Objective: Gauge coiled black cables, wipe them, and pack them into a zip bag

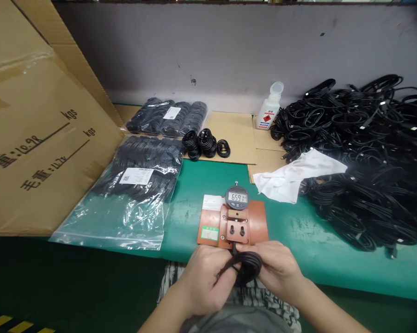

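Note:
Both hands meet at the table's front edge around a coiled black cable [249,268]. My left hand [208,275] is closed on the coil's left side. My right hand [276,266] grips it from the right, its thumb and finger near the cable's end. That end points into the front of a reddish-brown gauge fixture [259,222]; how deep it sits is hidden by my fingers. On the fixture stands a round digital dial gauge [236,197] whose display appears to read 65.91.
Bagged cable coils [139,155] lie left of the fixture, beside a large cardboard box [38,138]. Several loose coils [207,142] rest on a cardboard sheet [238,129]. A white bottle [269,111], a white cloth [295,175] and a big cable heap [361,125] occupy the right side.

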